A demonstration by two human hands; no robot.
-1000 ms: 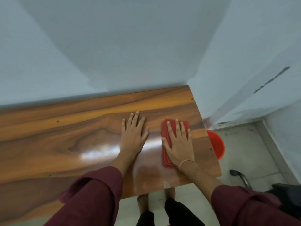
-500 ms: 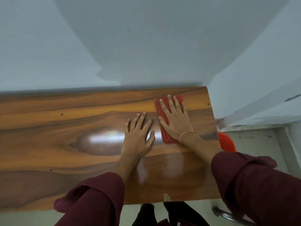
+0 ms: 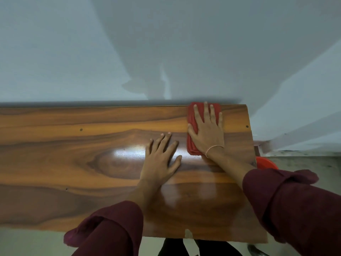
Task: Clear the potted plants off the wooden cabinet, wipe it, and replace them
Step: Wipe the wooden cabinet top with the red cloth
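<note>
The cloth (image 3: 192,147) lies at the back right corner of the cabinet (image 3: 73,163), its far end touching the edge where the wood meets the wall (image 3: 166,52). It is folded into a narrow pad whose long axis runs front to back, across the cabinet's own long axis, which runs left to right.

The right hand (image 3: 206,133) lies flat on the pad, fingers straight and spread, fingertips at the wall edge. It presses the cloth rather than gripping it. The left hand (image 3: 160,159) rests flat on bare wood just beside it, to the left and nearer the person, fingers also spread, holding nothing; it looks like a brace.

With the wall ahead and the cabinet's end close on the right, the cloth has room to travel only back toward the person or leftward. Nearly all the remaining wood lies to the left, so the wiping probably goes that way. A leftward pass along the back strip would clear the left hand; one at mid-depth would meet it, so that hand would have to shift first.

No potted plants are in view, so they seem already cleared, and replacing them is not yet begun. A red bucket (image 3: 265,162) shows below the right end.
</note>
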